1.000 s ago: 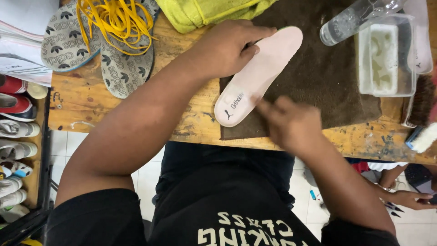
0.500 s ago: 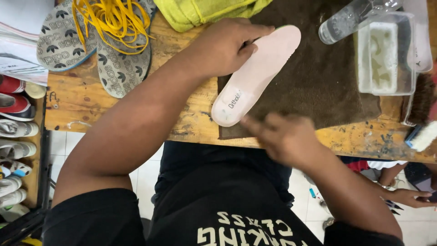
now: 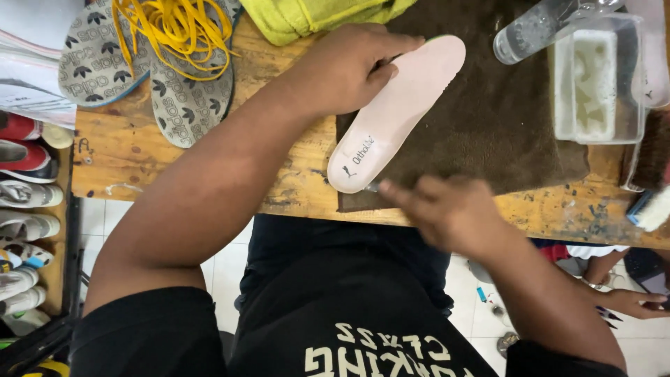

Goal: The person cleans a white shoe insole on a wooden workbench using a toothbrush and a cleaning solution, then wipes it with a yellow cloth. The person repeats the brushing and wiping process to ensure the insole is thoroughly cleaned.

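A pale pink shoe insole (image 3: 408, 105) lies slanted on a dark brown towel (image 3: 502, 132), its heel end toward me. My left hand (image 3: 352, 70) presses down on the insole's middle and grips its far edge. My right hand (image 3: 447, 213) is blurred with motion at the near edge of the towel, fingertips just below the heel end. A small dark tip shows by those fingertips; I cannot tell whether the hand holds something.
On the wooden table (image 3: 209, 167), two grey patterned insoles (image 3: 185, 105) lie under yellow laces (image 3: 174, 28). There is also a yellow-green cloth (image 3: 314, 14), a clear bottle (image 3: 530, 31), a clear plastic tub (image 3: 597, 77) and a brush (image 3: 652, 209). Shoes (image 3: 24, 157) fill a rack on the left. Another person's hand (image 3: 628, 301) is at lower right.
My right hand has slid from the insole's heel area toward the table's near edge, moving fast. The left hand and the insole have barely shifted.
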